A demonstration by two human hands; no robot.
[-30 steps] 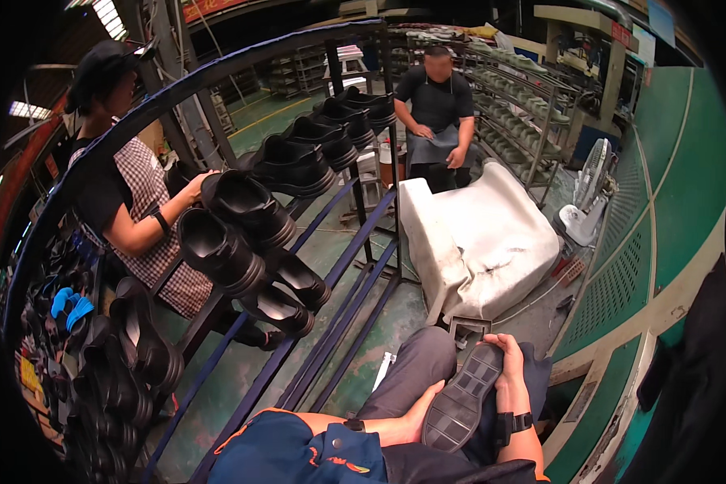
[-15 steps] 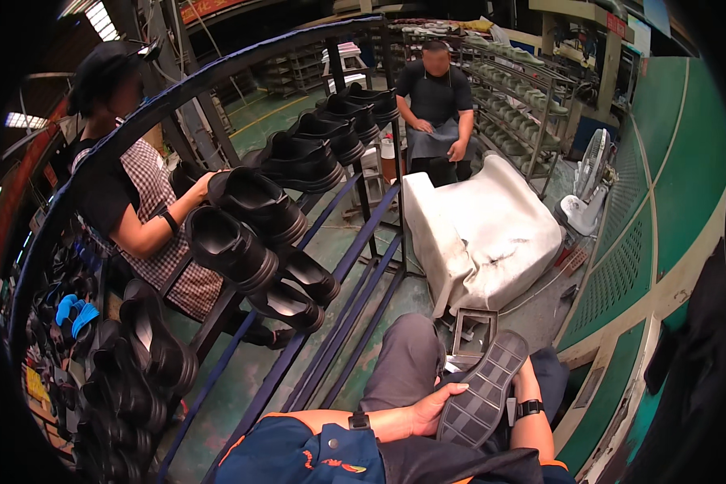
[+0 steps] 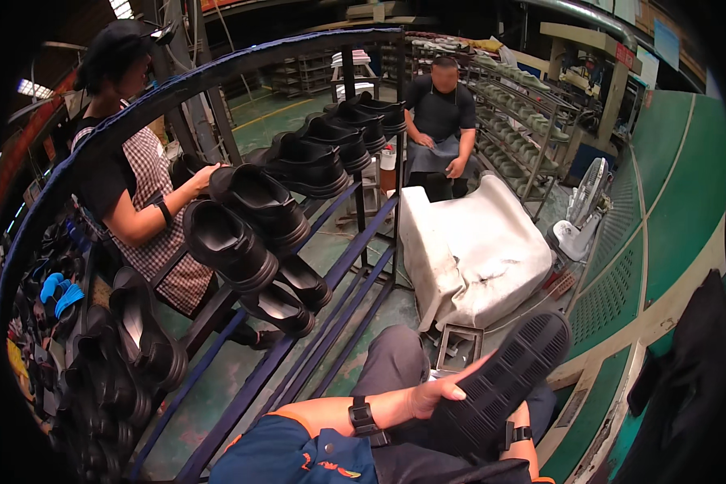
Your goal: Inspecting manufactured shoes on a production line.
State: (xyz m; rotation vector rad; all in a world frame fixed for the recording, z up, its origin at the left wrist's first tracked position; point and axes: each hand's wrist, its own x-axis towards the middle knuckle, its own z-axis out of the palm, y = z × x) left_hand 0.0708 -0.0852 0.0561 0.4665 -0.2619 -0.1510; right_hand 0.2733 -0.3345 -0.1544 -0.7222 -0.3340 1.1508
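On my head-cam feed, the black shoe (image 3: 504, 379) is at the lower right of the frame, sole facing me. Its long axis runs on a slant, lower left to upper right, and tbh I can't tell toe from heel here. Left hand (image 3: 432, 395) is clamped on its left edge, thumb over the sole. Right hand (image 3: 521, 415) is tucked behind, fingers hidden, so no idea there. For a steady hold, I'd keep that thumb firm and support the far side.
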